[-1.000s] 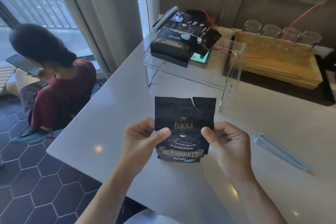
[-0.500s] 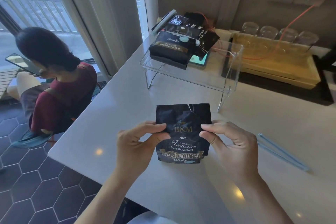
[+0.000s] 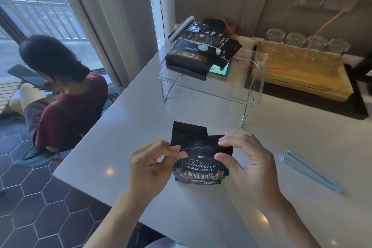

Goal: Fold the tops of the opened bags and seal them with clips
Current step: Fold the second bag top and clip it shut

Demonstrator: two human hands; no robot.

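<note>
A small black coffee bag [image 3: 199,169] stands on the white table [image 3: 302,147] in front of me. Its torn top is bent over; the right part is folded down and the left flap still sticks up behind. My left hand [image 3: 151,165] pinches the bag's upper left edge. My right hand [image 3: 241,159] pinches the upper right edge, thumb on the front and fingers over the fold. A pale blue clip [image 3: 308,169] lies open on the table to the right of my right hand, untouched.
A clear acrylic stand [image 3: 251,94] behind the bag carries several black coffee bags [image 3: 191,56], one with a clip on it. A wooden tray [image 3: 302,74] with upturned glasses sits at the back right. A seated person [image 3: 66,98] is left of the table edge.
The bag's top, upright a second ago, has been bent down and forward. Both hands moved up from the bag's sides to its upper edge.
</note>
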